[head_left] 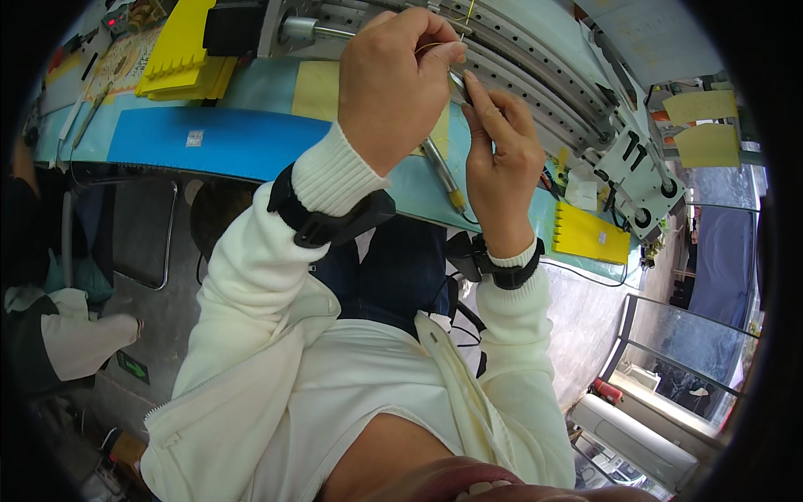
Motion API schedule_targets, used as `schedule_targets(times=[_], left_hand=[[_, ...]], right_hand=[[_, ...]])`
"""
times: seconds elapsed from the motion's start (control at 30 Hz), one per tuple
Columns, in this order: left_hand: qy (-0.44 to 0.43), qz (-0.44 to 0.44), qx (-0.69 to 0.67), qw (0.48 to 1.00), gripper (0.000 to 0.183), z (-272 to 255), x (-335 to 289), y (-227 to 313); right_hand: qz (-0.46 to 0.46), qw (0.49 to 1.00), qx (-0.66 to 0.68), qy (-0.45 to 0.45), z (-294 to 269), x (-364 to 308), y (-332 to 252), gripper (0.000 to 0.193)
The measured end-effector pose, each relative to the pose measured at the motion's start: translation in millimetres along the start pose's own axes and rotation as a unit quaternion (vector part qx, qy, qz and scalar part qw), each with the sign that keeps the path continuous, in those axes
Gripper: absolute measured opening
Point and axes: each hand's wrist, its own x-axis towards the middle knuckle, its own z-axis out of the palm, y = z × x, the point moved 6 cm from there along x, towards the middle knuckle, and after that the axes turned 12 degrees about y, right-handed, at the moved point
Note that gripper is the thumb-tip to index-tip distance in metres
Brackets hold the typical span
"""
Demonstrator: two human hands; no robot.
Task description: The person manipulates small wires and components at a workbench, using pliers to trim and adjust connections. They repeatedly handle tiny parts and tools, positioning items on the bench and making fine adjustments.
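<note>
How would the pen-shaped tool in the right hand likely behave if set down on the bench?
The slim tool looks rigid and round, so it would probably roll. The right hand holds it in fingertips alone, suggesting it is light. A cord seems to trail from its yellow end, which might tug it.

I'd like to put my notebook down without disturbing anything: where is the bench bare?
The blue mat left of the left hand is bare, bordered by yellow combs behind. It is crowded around both hands, the right hand holding a tool near the grey rails.

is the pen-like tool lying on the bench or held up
Held up: the right hand grips the slim tool tilted, its yellow tip hanging above the blue bench.
</note>
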Motion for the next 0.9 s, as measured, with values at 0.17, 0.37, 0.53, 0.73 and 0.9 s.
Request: schedule_targets(times=[0.17,0.37,0.53,0.73,0.9], left_hand=[[0.028,-0.087,0.036,0.995,0.007,-11,-22,6],[0.023,-0.062,0.038,0.997,0.006,-9,-25,-2],[0.031,-0.053,0.036,0.997,0.006,-8,-25,-1],[0.020,-0.088,0.036,0.995,0.005,-7,-24,-1],[0.026,-0.094,0.030,0.995,0.005,-6,-26,6]], right_hand=[[-0.001,1.000,-0.007,0.004,3,1,0,0.037],[-0.022,1.000,-0.002,0.017,3,2,-1,0.036],[-0.016,1.000,0.000,0.018,3,1,1,0.037],[-0.021,1.000,0.006,0.021,4,1,4,0.040],[-0.025,0.999,0.017,0.026,4,1,6,0.043]])
